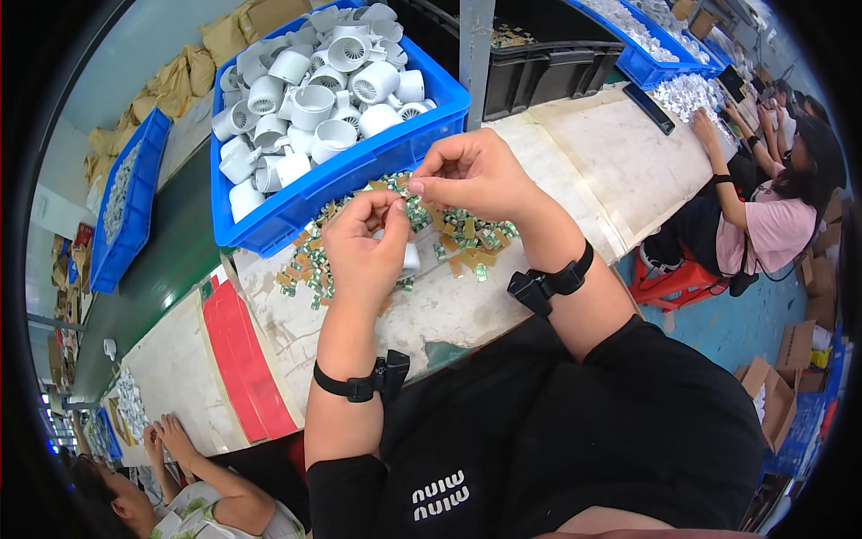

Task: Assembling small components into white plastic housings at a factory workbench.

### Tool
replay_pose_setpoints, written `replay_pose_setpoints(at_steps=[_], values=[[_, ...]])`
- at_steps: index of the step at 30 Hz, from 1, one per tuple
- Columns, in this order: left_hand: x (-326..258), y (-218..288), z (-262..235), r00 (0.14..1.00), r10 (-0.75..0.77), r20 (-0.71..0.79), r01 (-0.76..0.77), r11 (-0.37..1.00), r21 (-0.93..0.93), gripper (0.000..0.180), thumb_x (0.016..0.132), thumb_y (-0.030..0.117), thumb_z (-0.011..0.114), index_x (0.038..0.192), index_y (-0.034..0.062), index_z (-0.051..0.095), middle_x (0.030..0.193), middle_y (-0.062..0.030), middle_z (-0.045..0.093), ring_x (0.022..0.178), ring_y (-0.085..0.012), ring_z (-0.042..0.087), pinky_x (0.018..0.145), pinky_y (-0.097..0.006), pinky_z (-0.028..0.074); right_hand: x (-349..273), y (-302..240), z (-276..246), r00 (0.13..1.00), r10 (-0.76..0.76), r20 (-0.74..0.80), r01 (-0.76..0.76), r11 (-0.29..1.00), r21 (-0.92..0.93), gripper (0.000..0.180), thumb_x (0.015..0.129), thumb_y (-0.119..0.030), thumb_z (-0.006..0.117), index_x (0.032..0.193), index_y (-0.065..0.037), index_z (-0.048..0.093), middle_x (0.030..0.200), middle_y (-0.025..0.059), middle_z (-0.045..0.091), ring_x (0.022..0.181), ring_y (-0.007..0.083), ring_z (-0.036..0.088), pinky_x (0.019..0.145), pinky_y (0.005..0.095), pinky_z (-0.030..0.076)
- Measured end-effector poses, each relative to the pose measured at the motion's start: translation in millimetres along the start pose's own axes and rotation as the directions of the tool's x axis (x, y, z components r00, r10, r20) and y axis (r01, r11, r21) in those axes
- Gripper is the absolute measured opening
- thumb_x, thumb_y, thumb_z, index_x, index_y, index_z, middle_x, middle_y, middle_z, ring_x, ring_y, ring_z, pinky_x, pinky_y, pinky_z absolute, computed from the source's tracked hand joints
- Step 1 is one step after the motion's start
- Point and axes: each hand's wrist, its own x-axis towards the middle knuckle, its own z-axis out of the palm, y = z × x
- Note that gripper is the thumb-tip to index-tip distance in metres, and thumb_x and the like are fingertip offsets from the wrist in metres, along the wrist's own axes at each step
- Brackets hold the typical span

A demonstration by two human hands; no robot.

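Observation:
My left hand (366, 247) is closed in a pinch, fingertips pointing up and to the right. A small dark reddish bit shows between its fingers, too small to name. Close by, my right hand (480, 180) is curled with thumb and forefinger pressed together; what they hold, if anything, cannot be made out. The two sets of fingertips are nearly touching. Beneath them lies a loose spread of small green and tan circuit boards (467, 235). A white plastic piece (411, 259) shows partly from behind my left hand.
A blue crate (337, 175) heaped with white cup-shaped plastic housings (312, 106) stands just beyond my hands. A black bin (552, 79) and a phone (648, 109) are farther right. Red tape (247, 359) crosses the worktable (575, 153). Co-workers sit at left and right.

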Motion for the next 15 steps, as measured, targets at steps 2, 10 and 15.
replay_pose_setpoints(at_steps=[2, 10, 15], values=[[3, -2, -4, 0.985, 0.171, 0.031, -0.174, 0.962, 0.209, 0.003, 0.089, -0.001, 0.071, 0.092, -0.0016, 0.072, 0.079, -0.0063, 0.071, 0.067, -0.0105, 0.066, 0.062, -0.026, 0.053, 1, 0, -1, 1.0, 0.014, 0.013, -0.014, 1.0, 0.015, 0.008, 0.089, -0.002, 0.082, 0.09, 0.003, 0.075, 0.08, 0.0044, 0.074, 0.07, 0.007, 0.067, 0.061, 0.0224, 0.051], [3, 13, -5, 0.925, 0.352, 0.142, -0.379, 0.835, 0.399, 0.005, 0.084, 0.0, 0.073, 0.088, -0.0001, 0.071, 0.076, -0.008, 0.07, 0.064, -0.0149, 0.066, 0.062, -0.029, 0.052, 0, -4, -9, 0.993, 0.082, 0.087, -0.074, 0.993, -0.089, 0.011, 0.089, -0.007, 0.082, 0.087, 0.0, 0.075, 0.084, 0.0037, 0.075, 0.074, 0.0045, 0.065, 0.065, 0.0206, 0.05], [0, 5, 1, 0.995, -0.052, 0.089, 0.059, 0.995, -0.079, 0.003, 0.095, 0.0, 0.069, 0.097, -0.0021, 0.07, 0.081, -0.0056, 0.072, 0.069, -0.0119, 0.07, 0.064, -0.026, 0.055, 1, 2, -11, 0.993, -0.002, 0.117, -0.001, 1.0, 0.02, 0.012, 0.091, -0.008, 0.08, 0.087, -0.001, 0.073, 0.08, 0.0024, 0.073, 0.069, 0.0057, 0.065, 0.06, 0.0209, 0.05]])
